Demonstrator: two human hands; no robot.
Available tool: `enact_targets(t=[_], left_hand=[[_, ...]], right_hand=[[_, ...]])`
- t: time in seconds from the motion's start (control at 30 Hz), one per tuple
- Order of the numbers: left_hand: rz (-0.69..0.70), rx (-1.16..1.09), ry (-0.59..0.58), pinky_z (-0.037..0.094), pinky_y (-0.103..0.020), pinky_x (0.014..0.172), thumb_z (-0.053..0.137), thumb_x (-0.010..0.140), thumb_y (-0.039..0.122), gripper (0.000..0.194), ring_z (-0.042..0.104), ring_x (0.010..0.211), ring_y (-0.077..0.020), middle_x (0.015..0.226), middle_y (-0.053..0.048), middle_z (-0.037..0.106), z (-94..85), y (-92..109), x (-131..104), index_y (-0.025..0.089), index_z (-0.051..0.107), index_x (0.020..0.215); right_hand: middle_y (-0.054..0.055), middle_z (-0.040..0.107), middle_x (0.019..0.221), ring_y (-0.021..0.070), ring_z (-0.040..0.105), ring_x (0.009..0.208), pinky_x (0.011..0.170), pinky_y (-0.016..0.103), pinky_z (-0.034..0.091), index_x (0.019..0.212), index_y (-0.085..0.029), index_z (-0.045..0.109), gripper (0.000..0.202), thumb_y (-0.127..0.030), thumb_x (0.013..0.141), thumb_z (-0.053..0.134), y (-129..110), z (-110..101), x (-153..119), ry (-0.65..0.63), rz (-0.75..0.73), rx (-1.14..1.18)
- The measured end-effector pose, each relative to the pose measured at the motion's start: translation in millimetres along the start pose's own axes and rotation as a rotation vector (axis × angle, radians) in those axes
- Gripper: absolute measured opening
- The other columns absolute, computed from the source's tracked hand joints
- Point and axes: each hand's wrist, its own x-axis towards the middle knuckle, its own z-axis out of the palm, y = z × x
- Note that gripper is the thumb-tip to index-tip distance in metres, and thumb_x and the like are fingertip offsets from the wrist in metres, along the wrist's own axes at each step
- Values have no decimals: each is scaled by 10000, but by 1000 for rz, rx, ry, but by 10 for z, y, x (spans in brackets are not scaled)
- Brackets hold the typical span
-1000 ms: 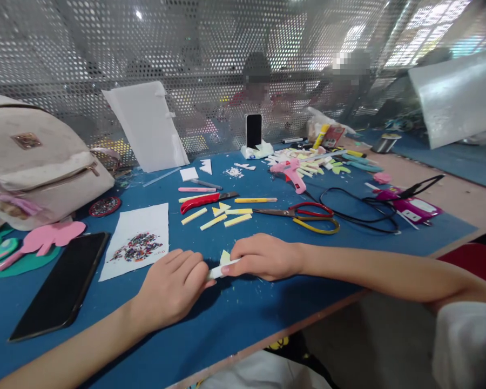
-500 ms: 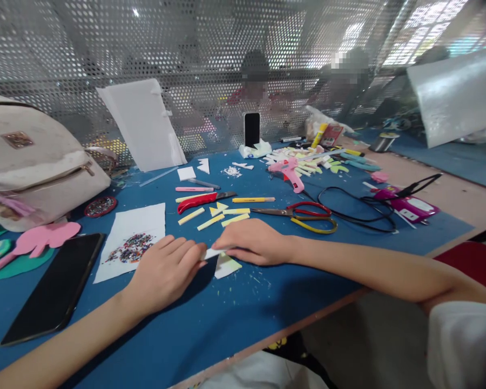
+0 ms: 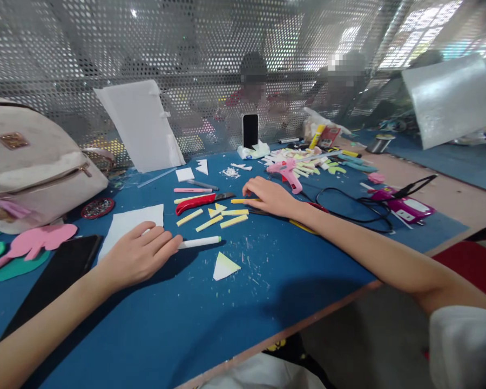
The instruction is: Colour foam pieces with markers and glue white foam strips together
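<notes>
My left hand [image 3: 140, 253] is closed around a white marker [image 3: 200, 242] with a green end, which points right above the blue tabletop. Farther back, my right hand [image 3: 273, 195] has its fingers curled over the right part of a yellow marker [image 3: 241, 201] lying on the table. Beneath that forearm, scissors [image 3: 303, 226] with red and yellow handles are mostly covered. A red-handled cutter knife [image 3: 196, 203] lies left of the yellow marker. Near it are yellow-edged strips [image 3: 209, 223] and small yellow triangles [image 3: 217, 209]. A white and pale yellow triangle [image 3: 225, 266] rests nearer me.
A pink glue gun [image 3: 287, 174] and its black cable lie at the right, before a heap of pale cut pieces [image 3: 308, 162]. The purple power strip [image 3: 405, 205] is farther right. At left are a phone [image 3: 60, 281], white paper [image 3: 148, 216] and a backpack [image 3: 40, 162].
My right hand has left the white marker and moved back to the yellow marker. My left hand has shifted left, keeping the white marker. The pale triangle is now uncovered.
</notes>
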Motion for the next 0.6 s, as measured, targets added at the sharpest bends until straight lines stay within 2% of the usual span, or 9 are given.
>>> enact_targets(t=[0.17, 0.3, 0.47, 0.6], left_hand=[[-18, -6, -20, 498, -420, 887, 463, 1029, 218, 224, 625, 803, -227, 835, -61, 664, -7, 31, 47, 222, 687, 1036], [-38, -12, -23, 492, -403, 871, 455, 1034, 221, 241, 610, 770, -214, 793, -48, 640, -6, 51, 93, 223, 692, 991], [-30, 34, -68, 481, -403, 845, 453, 1042, 233, 246, 593, 762, -215, 794, -47, 635, 11, 106, 115, 210, 689, 977], [-23, 76, -96, 468, -417, 870, 439, 1046, 219, 251, 592, 792, -220, 834, -61, 648, 30, 152, 123, 190, 687, 1014]], right_hand=[[86, 626, 954, 226, 515, 874, 691, 309, 361, 952, -183, 560, 220, -388, 1016, 511, 4, 0, -16, -82, 18, -45], [96, 629, 952, 225, 524, 863, 689, 311, 362, 938, -179, 548, 217, -369, 1025, 492, -11, -13, -10, -96, 39, -71], [85, 636, 895, 199, 545, 763, 645, 301, 356, 1039, -160, 539, 216, -349, 1050, 436, -42, -24, 3, -79, 70, -92], [75, 659, 1034, 188, 585, 863, 622, 273, 332, 1134, -193, 561, 212, -307, 1060, 399, -100, -46, -4, -84, 24, -118]])
